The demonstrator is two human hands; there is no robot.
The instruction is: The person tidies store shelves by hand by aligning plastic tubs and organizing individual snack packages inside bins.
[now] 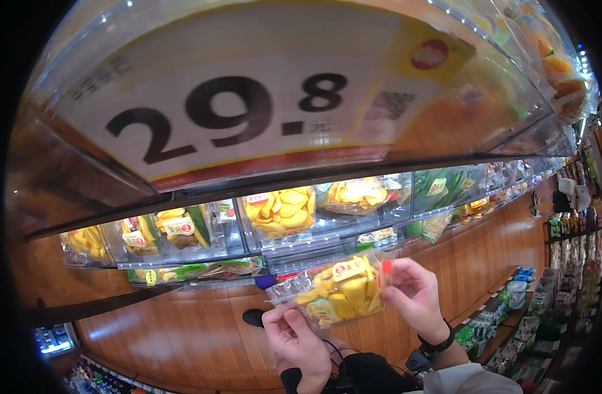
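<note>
In front of me I hold a clear plastic bag of yellow dried fruit slices (346, 301), tilted with its right end higher. My left hand (300, 338) pinches the lower left corner, its thumb lying against the plastic. At the right end, beside a small red patch, the thumb and fingers of my right hand (416, 297) grip the edge. Two pale labels are stuck on the bag. Just beyond it, a similar bag of yellow slices (289, 211) stands in a clear shelf bin (301, 248).
A big price sign (261, 85) in a clear holder hangs close overhead. Several bins with bagged food, including a green bag (439, 187), line the shelf. Wooden panelling (183, 338) runs below. Packed shelves (567, 262) stand at the right, and a lit screen (55, 345) glows lower left.
</note>
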